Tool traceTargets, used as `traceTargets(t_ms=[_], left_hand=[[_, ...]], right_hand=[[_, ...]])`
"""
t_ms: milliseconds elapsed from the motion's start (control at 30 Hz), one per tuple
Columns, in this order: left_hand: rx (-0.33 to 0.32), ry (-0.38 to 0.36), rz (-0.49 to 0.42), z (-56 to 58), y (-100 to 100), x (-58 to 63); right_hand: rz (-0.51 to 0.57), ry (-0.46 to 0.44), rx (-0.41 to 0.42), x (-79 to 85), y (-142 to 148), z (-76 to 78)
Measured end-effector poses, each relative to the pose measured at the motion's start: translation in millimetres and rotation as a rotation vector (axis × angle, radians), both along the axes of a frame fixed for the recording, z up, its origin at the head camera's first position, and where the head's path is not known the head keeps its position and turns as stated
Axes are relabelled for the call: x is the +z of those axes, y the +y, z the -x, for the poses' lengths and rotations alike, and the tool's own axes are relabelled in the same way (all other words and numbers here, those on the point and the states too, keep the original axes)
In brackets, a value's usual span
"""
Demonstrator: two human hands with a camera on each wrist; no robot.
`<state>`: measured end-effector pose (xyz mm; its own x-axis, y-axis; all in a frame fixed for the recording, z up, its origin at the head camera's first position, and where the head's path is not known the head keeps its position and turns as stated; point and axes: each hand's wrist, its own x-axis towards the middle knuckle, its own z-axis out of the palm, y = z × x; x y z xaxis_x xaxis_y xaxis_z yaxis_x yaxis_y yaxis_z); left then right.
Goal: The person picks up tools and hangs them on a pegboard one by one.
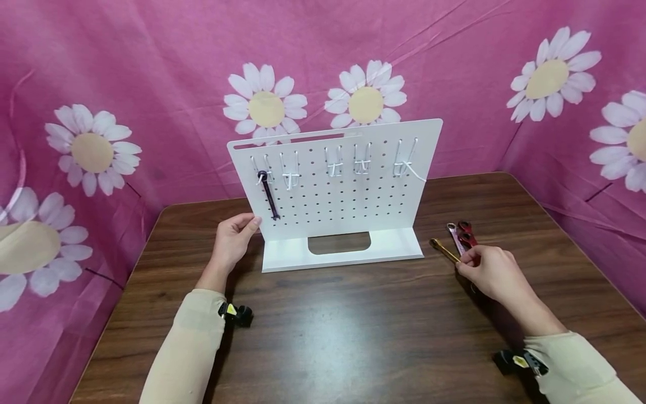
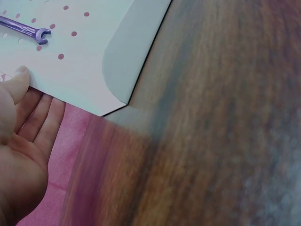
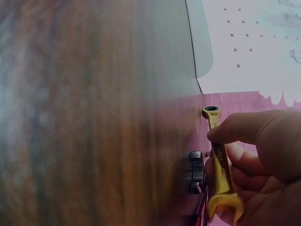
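A white pegboard (image 1: 348,193) stands on its base on the table. My left hand (image 1: 233,238) grips its left edge low down, the thumb on the front face and the fingers behind. A dark purple wrench (image 1: 270,196) hangs by its ring end from the leftmost hook, its open end down. Right of the board, my right hand (image 1: 490,270) pinches a gold combination wrench (image 3: 220,165) between thumb and fingers, ring end pointing away from the palm. Beside that hand lie a silvery-pink wrench (image 1: 456,238) and red wrenches (image 1: 466,234), partly covered by it.
Several white double-wire hooks (image 1: 333,163) sit along the board's upper part, the rightmost (image 1: 405,163) with a long prong sticking out. The board's base has a cutout (image 1: 339,243). A pink flowered cloth (image 1: 192,67) hangs round the wooden table (image 1: 323,336).
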<state>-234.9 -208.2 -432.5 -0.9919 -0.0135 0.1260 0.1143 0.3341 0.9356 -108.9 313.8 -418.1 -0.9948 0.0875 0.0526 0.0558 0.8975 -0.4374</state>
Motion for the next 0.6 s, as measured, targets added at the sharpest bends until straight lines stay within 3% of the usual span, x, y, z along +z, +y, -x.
traceTargets(t_ms=[600], left_hand=[[-0.007, -0.004, -0.019, 0.5, 0.1, 0.2]], right_hand=[[0.043, 0.034, -0.004, 4.1, -2.0, -4.4]])
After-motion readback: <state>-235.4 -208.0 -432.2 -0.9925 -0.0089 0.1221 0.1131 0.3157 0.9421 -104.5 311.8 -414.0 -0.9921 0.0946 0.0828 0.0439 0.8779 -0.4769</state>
